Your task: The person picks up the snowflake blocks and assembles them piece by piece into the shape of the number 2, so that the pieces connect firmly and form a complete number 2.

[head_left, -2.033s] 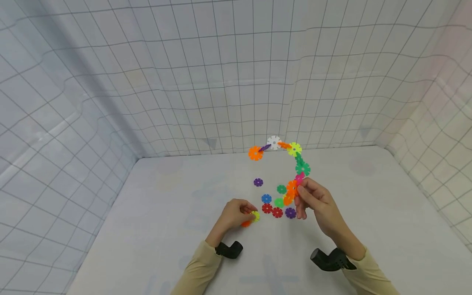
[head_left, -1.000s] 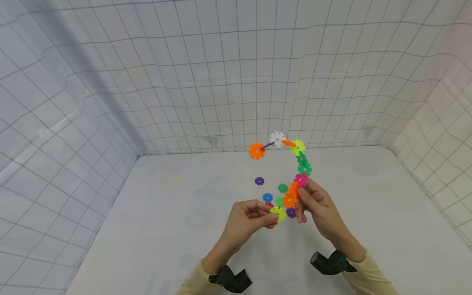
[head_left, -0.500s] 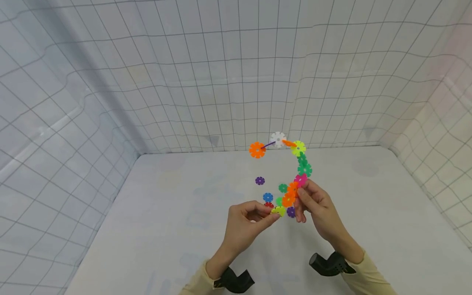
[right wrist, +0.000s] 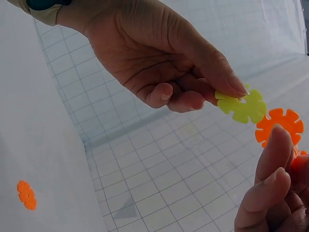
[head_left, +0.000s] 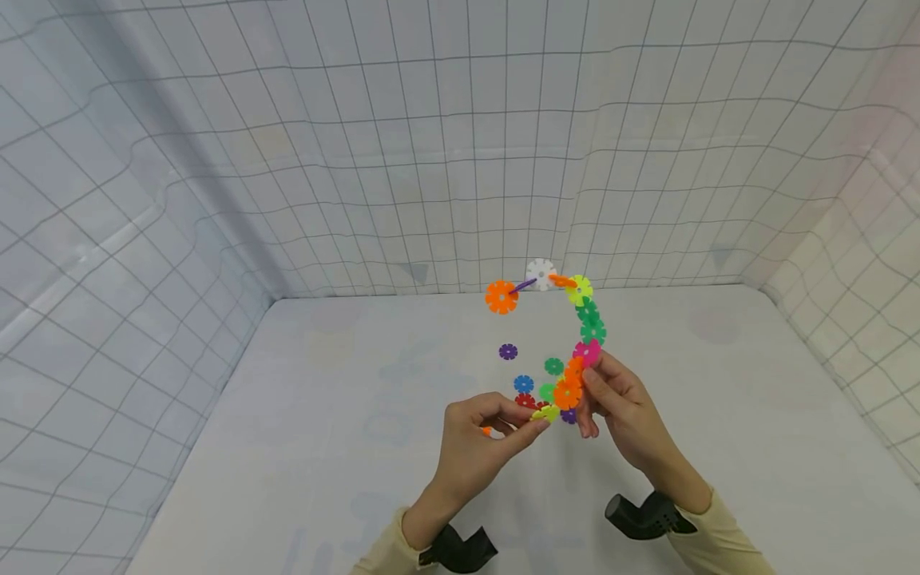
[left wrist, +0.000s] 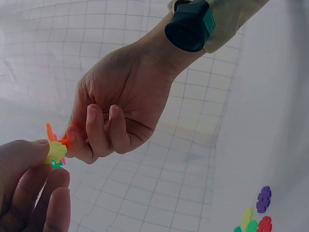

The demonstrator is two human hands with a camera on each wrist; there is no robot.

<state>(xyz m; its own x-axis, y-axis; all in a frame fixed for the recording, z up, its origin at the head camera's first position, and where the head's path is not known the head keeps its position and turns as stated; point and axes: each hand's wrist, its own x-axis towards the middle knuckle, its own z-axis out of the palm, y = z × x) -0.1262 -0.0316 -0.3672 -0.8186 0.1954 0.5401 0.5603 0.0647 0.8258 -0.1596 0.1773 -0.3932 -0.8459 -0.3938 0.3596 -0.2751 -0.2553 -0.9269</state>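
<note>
My right hand (head_left: 624,407) pinches a curved chain of snowflake discs (head_left: 592,331) near its lower end, between thumb and fingers. The chain arcs up through pink, green, yellow, orange, white and purple to an orange disc (head_left: 501,297) at its far end. In my left hand (head_left: 470,439), thumb and fingertips pinch a yellow snowflake disc (head_left: 548,414), seen tilted from the head. That disc sits right at the edge of the chain's lowest orange disc (head_left: 567,394). From the right wrist, the yellow disc (right wrist: 241,106) and the orange disc (right wrist: 282,128) meet rim to rim.
Loose snowflake discs lie on the white table (head_left: 323,415) beyond and below the hands: purple (head_left: 508,351), blue (head_left: 524,384), green (head_left: 554,366), red (head_left: 525,401) and others. An orange disc (head_left: 486,431) shows partly behind the left hand. Grid-lined white walls (head_left: 503,184) enclose the table.
The left hand has lifted the yellow disc from the table and brought it right, to the chain's lower end, where the disc has tilted. The right hand has stayed nearly still with the chain.
</note>
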